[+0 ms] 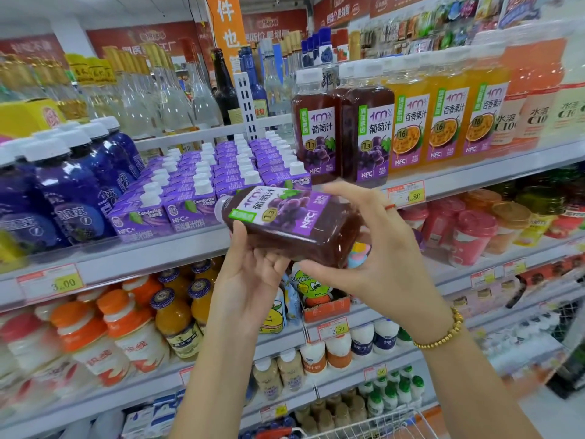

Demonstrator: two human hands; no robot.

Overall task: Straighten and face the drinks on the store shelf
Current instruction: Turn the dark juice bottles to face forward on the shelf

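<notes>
At chest height, in front of the shelf point(459, 182), a grape juice bottle point(291, 224) lies on its side, off the shelf, held between both hands. Cap points left, base right; label faces up and toward the camera, print sideways.

Left hand point(250, 280) cups it from beneath, thumb up against the shoulder near the cap, fingers point(269, 264) curled under the body. Right hand point(373, 248) wraps the base end, fingers over the top and far side. Both sets of fingers grasp the bottle. Two-handed hold likely for turning it upright with label forward.

Bottle is full of dark purple juice, cap on. Two matching grape bottles point(343, 128) stand upright at the shelf front, labels out, touching each other. Just right of them, a run of orange passion-fruit bottles point(443, 118), also full and facing out. Left of them, purple juice cartons point(190, 204) in tight rows, white caps up; further left, blue bottles point(69, 191).

Judgement: the bottle belongs with the grape pair, probably in front of or beside them; the slot itself is hidden by the hands. Step not finished.

Risk: a tipped bottle could knock the front pair.
</notes>
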